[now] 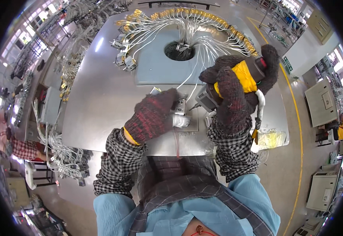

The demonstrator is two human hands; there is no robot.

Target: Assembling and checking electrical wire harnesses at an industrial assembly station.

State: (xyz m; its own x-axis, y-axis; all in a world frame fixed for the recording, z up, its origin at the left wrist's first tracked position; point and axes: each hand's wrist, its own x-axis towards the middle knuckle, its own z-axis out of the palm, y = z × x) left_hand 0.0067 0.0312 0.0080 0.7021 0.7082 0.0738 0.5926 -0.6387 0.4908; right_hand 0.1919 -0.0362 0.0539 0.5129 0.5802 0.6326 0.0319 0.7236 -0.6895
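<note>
My left hand (151,116), in a dark red-flecked knit glove, holds a small silver metal connector housing (180,107) near the table's front edge. A white-wrapped tip (181,121), perhaps the thumb, shows just below the housing. My right hand (232,96), gloved alike, is wrapped round a grey and black power screwdriver (207,99) with yellow tape on its body. Its bit points left at the housing; whether it touches cannot be made out. White wires (195,80) run from the housing's area to a bundle gathered in a round dark hole (179,51).
Wire ends with brass-coloured tips (195,13) fan in an arc on a blue-grey board (155,72). Finished-looking metal housings (129,63) lie at its left. A yellowish clear packet (271,139) lies at the right corner. Another person (6,137) sits at far left beside hanging cable bundles (67,161).
</note>
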